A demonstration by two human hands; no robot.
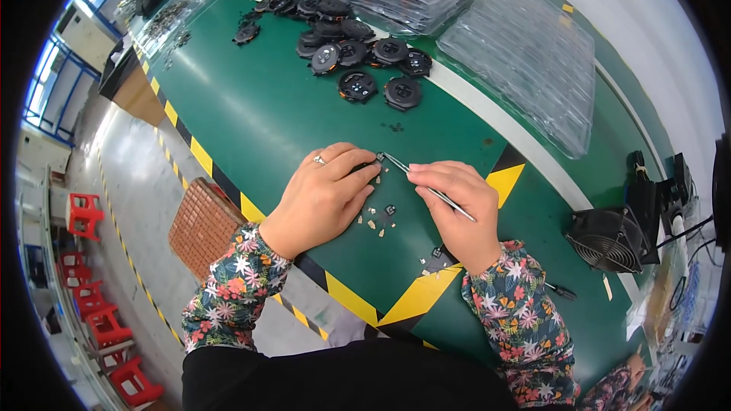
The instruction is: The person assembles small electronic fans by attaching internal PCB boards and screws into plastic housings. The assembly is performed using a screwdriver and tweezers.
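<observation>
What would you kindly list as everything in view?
Bench: one, green, centre
Tweezers: one pair, silver, in right hand
Tiny part: one, dark, tweezer tips
Small pieces: several, dark and pale, mid-bench
Round casings: many, black, far bench
Tray stack: one, clear, far edge
Flat tray: one, clear, beside stack
Fan: one, black, right
Striped tape: strips, yellow-black, bench
Stools: several, red, left floor
Woven seat: one, brown, left
Sleeves: two, floral, forearms
Left hand: one, bare, beside tiny part
Right hand: one, bare, holding tweezers
</observation>
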